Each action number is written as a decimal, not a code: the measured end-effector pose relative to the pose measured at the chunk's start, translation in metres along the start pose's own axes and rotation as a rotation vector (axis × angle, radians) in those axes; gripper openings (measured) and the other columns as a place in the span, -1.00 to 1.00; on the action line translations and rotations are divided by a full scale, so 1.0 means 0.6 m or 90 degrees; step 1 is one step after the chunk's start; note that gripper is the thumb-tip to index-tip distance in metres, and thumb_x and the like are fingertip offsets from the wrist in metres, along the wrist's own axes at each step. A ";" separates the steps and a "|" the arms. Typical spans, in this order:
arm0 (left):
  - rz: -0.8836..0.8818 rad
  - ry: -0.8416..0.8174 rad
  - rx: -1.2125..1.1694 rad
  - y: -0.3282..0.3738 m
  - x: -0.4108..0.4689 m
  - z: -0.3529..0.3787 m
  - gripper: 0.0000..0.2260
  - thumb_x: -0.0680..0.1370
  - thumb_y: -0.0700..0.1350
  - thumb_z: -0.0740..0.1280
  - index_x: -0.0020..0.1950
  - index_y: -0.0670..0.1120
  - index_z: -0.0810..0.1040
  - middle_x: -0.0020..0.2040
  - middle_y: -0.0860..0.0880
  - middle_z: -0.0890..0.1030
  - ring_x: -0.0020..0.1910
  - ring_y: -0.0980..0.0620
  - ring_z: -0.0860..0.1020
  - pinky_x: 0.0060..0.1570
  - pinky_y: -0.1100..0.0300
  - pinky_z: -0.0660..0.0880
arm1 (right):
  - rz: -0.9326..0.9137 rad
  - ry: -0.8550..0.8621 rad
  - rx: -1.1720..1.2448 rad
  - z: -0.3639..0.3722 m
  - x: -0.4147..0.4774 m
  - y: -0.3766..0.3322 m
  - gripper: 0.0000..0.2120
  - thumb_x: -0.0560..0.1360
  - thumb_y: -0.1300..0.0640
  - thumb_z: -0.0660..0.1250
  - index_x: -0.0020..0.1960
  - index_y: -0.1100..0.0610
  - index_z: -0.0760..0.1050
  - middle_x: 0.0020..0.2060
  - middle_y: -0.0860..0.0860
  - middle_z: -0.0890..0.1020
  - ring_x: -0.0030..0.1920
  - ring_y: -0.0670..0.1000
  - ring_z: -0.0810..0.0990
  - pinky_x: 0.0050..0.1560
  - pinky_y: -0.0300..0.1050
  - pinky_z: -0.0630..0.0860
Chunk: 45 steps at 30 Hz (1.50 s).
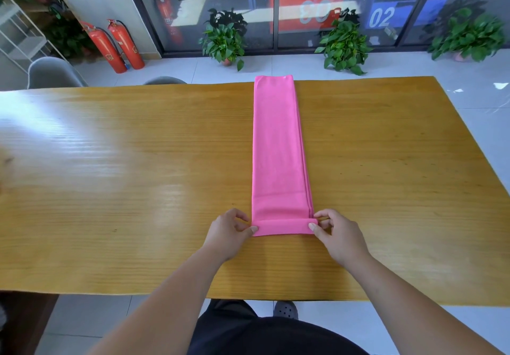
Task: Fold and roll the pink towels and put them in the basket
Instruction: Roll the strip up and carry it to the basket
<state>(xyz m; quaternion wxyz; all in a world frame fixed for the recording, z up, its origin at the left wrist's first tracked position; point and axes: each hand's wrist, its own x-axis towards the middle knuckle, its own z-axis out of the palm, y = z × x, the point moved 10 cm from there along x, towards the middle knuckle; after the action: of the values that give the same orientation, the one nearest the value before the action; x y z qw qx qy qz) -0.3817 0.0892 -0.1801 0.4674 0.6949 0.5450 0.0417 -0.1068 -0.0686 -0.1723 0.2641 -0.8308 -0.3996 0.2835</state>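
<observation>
Head view: left hand point(229, 230) and right hand point(335, 233) pinch the pink towel point(278, 147)'s turned-over near end.

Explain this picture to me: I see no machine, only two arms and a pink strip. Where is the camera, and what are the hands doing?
There is no machine: a person works with bare hands, and the single camera sits on the person's head, looking forward and down, so the arms enter from below. On the wooden table lies a pink towel, folded into a long narrow strip running away from the person. Its near end is turned over into the start of a roll. The left hand pinches the roll's left end, the right hand its right end. Farther off stand potted plants.
</observation>
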 end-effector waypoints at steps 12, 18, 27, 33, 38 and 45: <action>0.355 0.241 0.455 0.074 -0.033 0.024 -0.74 0.51 -0.18 0.56 0.12 0.11 0.72 0.06 0.16 0.63 -0.02 -0.01 0.51 -0.08 0.07 0.40 | -0.332 0.215 -0.388 0.021 -0.029 -0.068 -0.84 0.66 0.14 0.35 0.19 0.05 0.67 0.13 -0.09 0.65 0.02 0.04 0.55 -0.12 -0.02 0.54; 0.322 0.184 0.479 0.066 -0.032 0.040 -0.56 0.53 0.07 0.52 0.40 0.03 0.61 0.30 0.10 0.57 0.16 -0.04 0.53 0.08 0.04 0.52 | -0.314 0.163 -0.403 0.032 -0.034 -0.053 -0.53 0.57 0.03 0.50 0.45 0.11 0.57 0.34 -0.06 0.59 0.15 0.06 0.59 -0.03 0.02 0.62; 0.141 0.088 0.195 0.046 0.003 0.007 -0.65 0.64 0.02 0.43 0.43 0.15 0.54 0.19 0.22 0.62 0.00 0.13 0.59 0.04 0.10 0.55 | -0.121 0.004 -0.140 0.015 0.020 -0.033 -0.62 0.67 -0.08 0.34 0.48 -0.15 0.52 0.21 -0.24 0.58 0.04 -0.17 0.55 0.02 -0.14 0.54; 0.080 0.050 0.081 0.012 0.002 0.003 -0.79 0.61 0.17 0.43 0.21 0.18 0.54 -0.01 0.18 0.65 -0.11 0.18 0.61 -0.18 0.14 0.57 | -0.039 -0.006 -0.030 -0.005 0.010 -0.010 -0.69 0.59 -0.17 0.44 0.32 -0.18 0.61 -0.21 -0.18 0.64 -0.25 -0.12 0.58 -0.22 -0.15 0.55; 0.058 0.037 0.068 0.015 0.016 -0.005 -0.78 0.60 0.19 0.45 0.16 0.16 0.53 -0.08 0.17 0.68 -0.11 0.17 0.62 -0.24 0.15 0.51 | -0.006 0.011 -0.024 -0.006 0.020 -0.007 -0.73 0.56 -0.24 0.45 0.23 -0.22 0.61 -0.07 -0.25 0.67 -0.16 -0.21 0.61 -0.14 -0.10 0.62; 0.286 0.207 0.338 0.102 0.010 -0.008 -0.95 0.62 -0.08 0.47 0.03 0.07 0.70 0.03 0.16 0.62 0.00 0.03 0.53 -0.04 0.09 0.49 | -0.216 0.167 -0.297 -0.006 0.016 -0.089 -0.93 0.59 0.07 0.49 0.03 -0.10 0.67 -0.01 -0.22 0.59 -0.01 -0.06 0.50 -0.18 -0.10 0.54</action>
<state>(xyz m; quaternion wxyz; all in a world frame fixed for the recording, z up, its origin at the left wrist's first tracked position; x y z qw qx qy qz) -0.3380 0.0990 -0.1374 0.1579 0.8782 0.4378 0.1098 -0.1269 -0.0327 -0.1367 0.1594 -0.8196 -0.5496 0.0269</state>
